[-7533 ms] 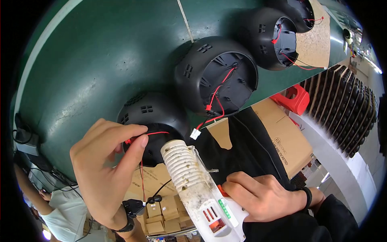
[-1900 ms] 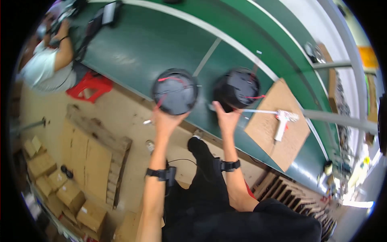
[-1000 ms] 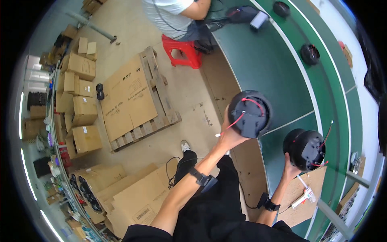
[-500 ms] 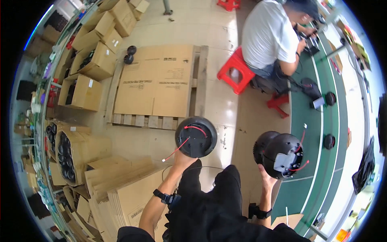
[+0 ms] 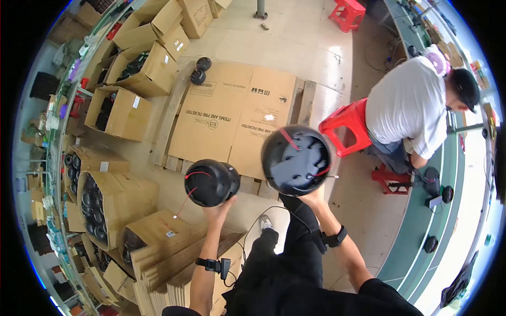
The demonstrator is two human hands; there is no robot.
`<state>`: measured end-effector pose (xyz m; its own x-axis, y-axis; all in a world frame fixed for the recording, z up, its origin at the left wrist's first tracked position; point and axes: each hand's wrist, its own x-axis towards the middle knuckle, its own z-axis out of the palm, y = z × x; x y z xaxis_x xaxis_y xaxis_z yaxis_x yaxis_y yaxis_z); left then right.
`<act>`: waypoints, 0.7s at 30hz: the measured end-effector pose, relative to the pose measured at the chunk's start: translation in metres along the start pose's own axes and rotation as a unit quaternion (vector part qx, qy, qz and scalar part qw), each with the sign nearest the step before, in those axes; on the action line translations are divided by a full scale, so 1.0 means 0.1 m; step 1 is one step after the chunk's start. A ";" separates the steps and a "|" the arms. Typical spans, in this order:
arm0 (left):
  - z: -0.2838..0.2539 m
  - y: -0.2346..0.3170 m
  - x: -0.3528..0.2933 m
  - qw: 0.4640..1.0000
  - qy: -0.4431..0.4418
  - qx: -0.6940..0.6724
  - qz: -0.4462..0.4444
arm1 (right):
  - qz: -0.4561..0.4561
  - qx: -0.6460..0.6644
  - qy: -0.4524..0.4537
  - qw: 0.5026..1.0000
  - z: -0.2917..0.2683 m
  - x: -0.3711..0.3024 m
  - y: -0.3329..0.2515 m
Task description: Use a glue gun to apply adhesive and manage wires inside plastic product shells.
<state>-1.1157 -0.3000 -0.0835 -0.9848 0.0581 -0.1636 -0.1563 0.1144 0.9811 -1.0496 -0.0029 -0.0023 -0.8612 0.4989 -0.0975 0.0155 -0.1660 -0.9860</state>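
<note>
My left hand (image 5: 219, 209) is closed under a black round housing (image 5: 203, 185), holding it up from below. Two thin red wires come out of its face, one hanging with a small white plug, and another rounded black part shows behind it. My right hand (image 5: 314, 197) grips a second black round housing (image 5: 292, 160) from beneath. Its glossy face is turned up, with red wires at the top and lower right; it is slightly blurred. The two housings are apart, in front of the cardboard-covered pallet. The fingers are mostly hidden behind the housings.
Flat cardboard (image 5: 211, 126) lies on a wooden pallet (image 5: 247, 185) ahead, with black round parts (image 5: 198, 77) at its far left corner. Open cartons (image 5: 124, 113) line the left. A person (image 5: 406, 100) sits on a red stool (image 5: 345, 126) by the green bench (image 5: 416, 237) at right.
My right hand has brought its housing leftward, away from the green bench. My left hand's housing is also further left. The view has shifted, so pallet and seated person appear further right.
</note>
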 end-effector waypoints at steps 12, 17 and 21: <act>-0.14 -1.76 3.47 0.983 0.155 0.051 0.086 | -0.092 -0.246 -0.083 0.961 1.42 3.16 2.12; -0.86 -3.12 4.25 0.949 0.255 0.161 0.095 | -0.229 -0.206 -0.032 0.951 2.25 3.75 3.63; -1.12 -3.96 4.53 0.921 0.340 0.163 0.096 | -0.150 -0.118 -0.138 0.972 2.70 4.09 4.81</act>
<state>-1.5081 -0.4304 -0.5342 -0.8295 -0.5125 0.2217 -0.0514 0.4654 0.8836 -1.5320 -0.1085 -0.4800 -0.9476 0.2428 0.2078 -0.1698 0.1682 -0.9710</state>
